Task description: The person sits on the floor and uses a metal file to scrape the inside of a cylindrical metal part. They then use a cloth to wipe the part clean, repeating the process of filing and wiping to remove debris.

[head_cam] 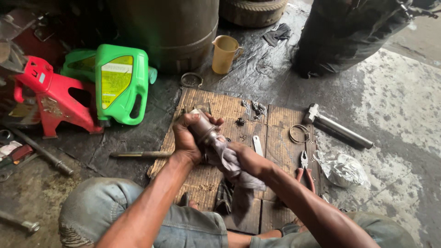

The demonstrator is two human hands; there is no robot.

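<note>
1. head view, hands: the left hand (pixel 186 138) is closed around the upper end of a grey metal cylinder part (pixel 203 128), fingers wrapped tight; the part sits tilted over the cardboard sheet (pixel 275 124), top pointing to about 11 o'clock.
2. the right hand (pixel 248 158) is closed on a greyish rag (pixel 229 163) bunched round the part's lower end; the rag's tail hangs toward 6 o'clock.
3. doing the wiping well, as i judge it: hold the part steady with the left hand, turn it a little at a time, and keep fresh cloth pressed into the grooves so grime lifts off instead of smearing.
4. containers: a green jug (pixel 121 85) lies at 10 o'clock from the hands, cap end down; what is inside cannot be told. a yellowish measuring cup (pixel 225 54) stands upright at 12 o'clock; its contents are not visible.
5. around: a hammer (pixel 337 126) at 2 o'clock, pliers (pixel 304 167) at 3 o'clock beside a crumpled plastic bag (pixel 342 169), whose contents are unclear, and a red stand (pixel 50 98) at 9 o'clock.
</note>
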